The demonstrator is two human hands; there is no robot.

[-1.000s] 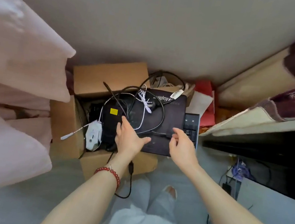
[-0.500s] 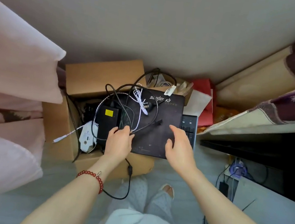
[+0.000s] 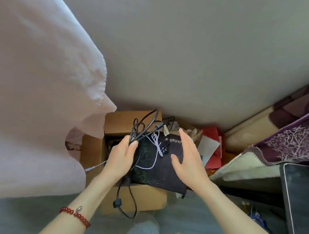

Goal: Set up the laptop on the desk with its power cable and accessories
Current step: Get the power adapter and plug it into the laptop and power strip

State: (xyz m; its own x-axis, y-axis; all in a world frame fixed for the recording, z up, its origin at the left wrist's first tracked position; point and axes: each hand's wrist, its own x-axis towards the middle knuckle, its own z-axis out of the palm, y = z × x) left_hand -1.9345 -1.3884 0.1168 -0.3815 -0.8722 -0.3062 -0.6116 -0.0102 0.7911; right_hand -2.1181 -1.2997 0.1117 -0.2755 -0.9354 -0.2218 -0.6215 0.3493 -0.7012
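An open cardboard box (image 3: pixel 138 198) stands on the floor below me. A black mat with pale lettering (image 3: pixel 164 169) lies across its top. My left hand (image 3: pixel 121 157) is shut on a bundle of black power cable (image 3: pixel 144 127) that loops up above the box and hangs down its front. A thin white cable (image 3: pixel 155 146) and a black plug (image 3: pixel 165 150) rest on the mat. My right hand (image 3: pixel 187 159) hovers open over the mat's right side, palm turned left. The laptop is not in sight.
A pink curtain (image 3: pixel 30 89) fills the left. Red paper and bags (image 3: pixel 213 145) lie to the right of the box. A dark desk edge (image 3: pixel 303 207) and a purple patterned cloth (image 3: pixel 301 141) are at the right. The grey wall (image 3: pixel 178 51) is ahead.
My left hand has closed on the black cable bundle and lifted it above the box. My right hand rose off the mat. The view swung left, hiding the power brick, white mouse and keyboard.
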